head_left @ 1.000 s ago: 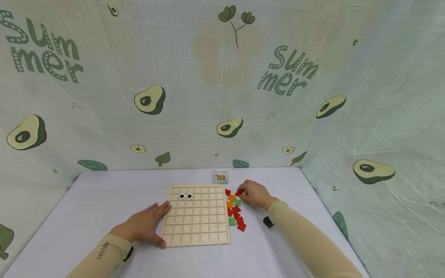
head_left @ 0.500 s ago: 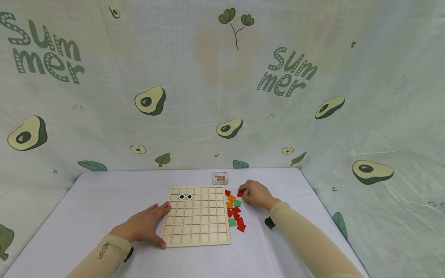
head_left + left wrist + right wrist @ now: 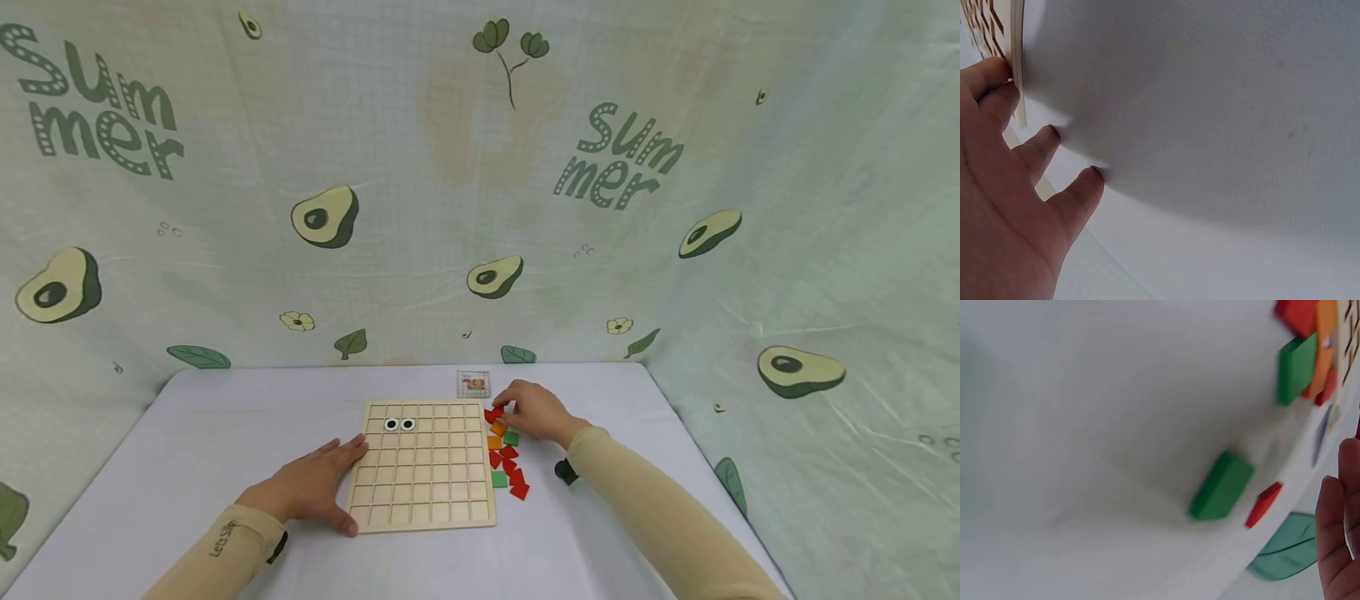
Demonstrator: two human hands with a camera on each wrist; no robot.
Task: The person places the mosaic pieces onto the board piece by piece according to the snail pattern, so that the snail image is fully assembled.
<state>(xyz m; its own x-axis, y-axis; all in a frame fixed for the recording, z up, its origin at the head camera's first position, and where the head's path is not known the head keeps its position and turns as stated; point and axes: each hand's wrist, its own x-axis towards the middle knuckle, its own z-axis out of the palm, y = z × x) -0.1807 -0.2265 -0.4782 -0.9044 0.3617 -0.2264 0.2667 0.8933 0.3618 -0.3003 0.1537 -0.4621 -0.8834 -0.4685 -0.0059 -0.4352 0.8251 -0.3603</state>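
Note:
A light wooden grid board lies in the head view, with two eye tiles in its upper left cells. My left hand rests against the board's left edge, fingers spread; the left wrist view shows its fingertips on the cloth and beside the rim. At the board's upper right corner my right hand pinches a red tile between thumb and finger. Only a sliver of that tile shows in the right wrist view, and its exact shape is hidden. Another red tile lies just under it.
Several red, orange and green tiles lie along the board's right side. A green tile and a red tile lie near the right hand. A small picture card lies behind the board; a patterned cloth hangs beyond the table.
My right hand has lifted the red tile from the tile pile's far right and moved left with it toward the board's corner. The left hand has stayed in place.

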